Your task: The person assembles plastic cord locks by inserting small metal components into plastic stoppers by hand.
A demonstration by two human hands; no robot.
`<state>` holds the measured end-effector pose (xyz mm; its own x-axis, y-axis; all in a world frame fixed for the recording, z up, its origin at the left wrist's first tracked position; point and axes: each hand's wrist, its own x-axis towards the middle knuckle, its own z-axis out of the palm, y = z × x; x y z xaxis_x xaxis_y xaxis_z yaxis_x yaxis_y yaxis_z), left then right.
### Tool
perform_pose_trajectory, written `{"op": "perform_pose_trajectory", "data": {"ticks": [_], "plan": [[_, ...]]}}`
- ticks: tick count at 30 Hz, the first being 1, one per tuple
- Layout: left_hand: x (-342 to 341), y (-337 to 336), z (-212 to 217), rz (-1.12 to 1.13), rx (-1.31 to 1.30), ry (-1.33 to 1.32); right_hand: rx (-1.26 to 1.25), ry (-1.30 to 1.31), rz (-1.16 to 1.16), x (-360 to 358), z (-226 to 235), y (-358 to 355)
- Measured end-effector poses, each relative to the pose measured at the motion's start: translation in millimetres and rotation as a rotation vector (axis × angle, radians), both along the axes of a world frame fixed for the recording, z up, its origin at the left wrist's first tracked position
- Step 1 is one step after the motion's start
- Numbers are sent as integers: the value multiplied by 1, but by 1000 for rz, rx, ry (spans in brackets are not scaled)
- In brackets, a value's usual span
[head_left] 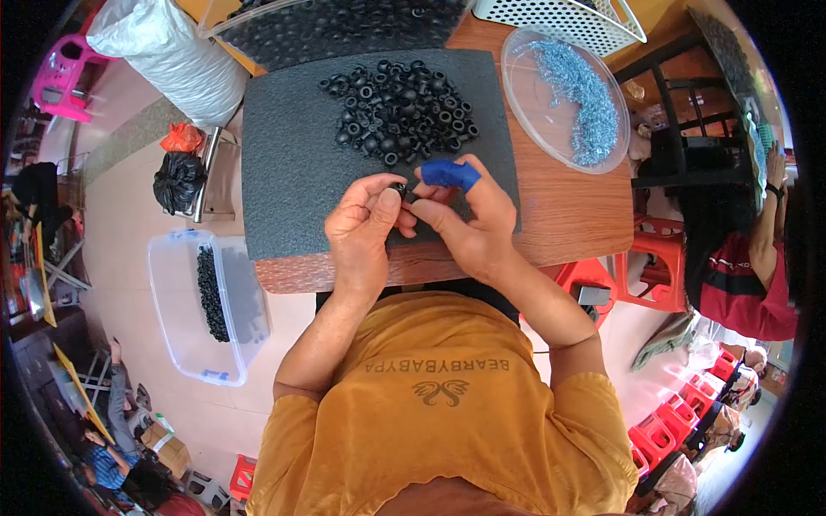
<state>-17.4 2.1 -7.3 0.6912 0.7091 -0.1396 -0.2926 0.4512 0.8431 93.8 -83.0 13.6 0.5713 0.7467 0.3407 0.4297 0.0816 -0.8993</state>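
Both my hands meet over the front part of a dark grey foam mat. A small black round part is pinched between the thumb and fingers of my left hand. My right hand closes its thumb and fingertips on the same part from the other side; its index finger wears a blue wrap. The fingers hide most of the part. Just beyond them lies a loose heap of black knob-like parts, several with round openings showing.
Right of the mat, a round clear tray holds many tiny bluish, shiny pieces. A clear bin of black parts and a white perforated basket stand behind. On the floor at left are a clear plastic box and a white sack.
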Motion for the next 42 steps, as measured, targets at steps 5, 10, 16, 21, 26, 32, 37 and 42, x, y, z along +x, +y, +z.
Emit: {"op": "perform_pose_trajectory", "data": {"ticks": [5,10,16,21,26,32,37,42], "plan": [[4,-7,7,37,-24,-16,97,-316,-41,-5,-2,3],[2,-9,13,67,-12,-10,203,-633,-77,-7,-9,5],[-1,-10,7,76,18,14,178,-655,-18,-9,-4,-2],[-3,-13,6,87,50,-34,151,-582,-43,-11,10,-3],[-2,-14,5,105,98,-32,162,-561,-50,-10,9,-2],[-4,-6,9,-14,-49,-84,56,91,-100,-2,15,-9],[-5,-9,12,-29,-22,-28,118,618,-10,-4,18,-7],[-5,-12,12,-25,68,-7,63,642,-49,-5,10,-8]]}}
